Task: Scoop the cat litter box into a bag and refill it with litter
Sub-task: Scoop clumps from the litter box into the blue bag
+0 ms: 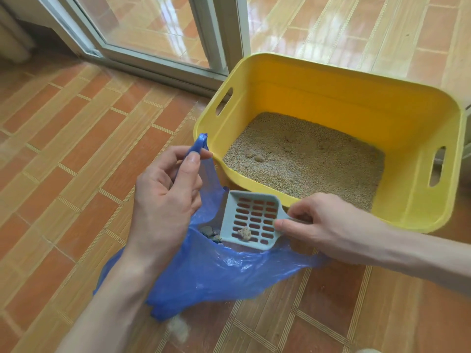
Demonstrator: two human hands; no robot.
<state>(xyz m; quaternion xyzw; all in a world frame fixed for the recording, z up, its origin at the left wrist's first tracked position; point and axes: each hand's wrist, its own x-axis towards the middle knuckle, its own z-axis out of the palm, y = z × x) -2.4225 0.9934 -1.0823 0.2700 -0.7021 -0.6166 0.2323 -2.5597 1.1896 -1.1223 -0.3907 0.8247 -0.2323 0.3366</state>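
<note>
Left hand (165, 200) pinches the bag (216, 271) handle, right hand (321, 225) pinches the scoop (252, 217) over it; one clump (244, 234) undumped, more at the box's (356, 98) nine o'clock, refill pending

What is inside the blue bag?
A few dark clumps lie inside the bag. The scoop, carrying one clump, and the plastic hide anything deeper.

**Scoop over the bag, box beside it**

I'm seeing the pale blue slotted scoop (252, 220) tilting over the open blue bag (216, 271), one clump (244, 234) sitting on it. The yellow litter box (356, 103) is sitting just beyond, holding beige litter (313, 159).
</note>
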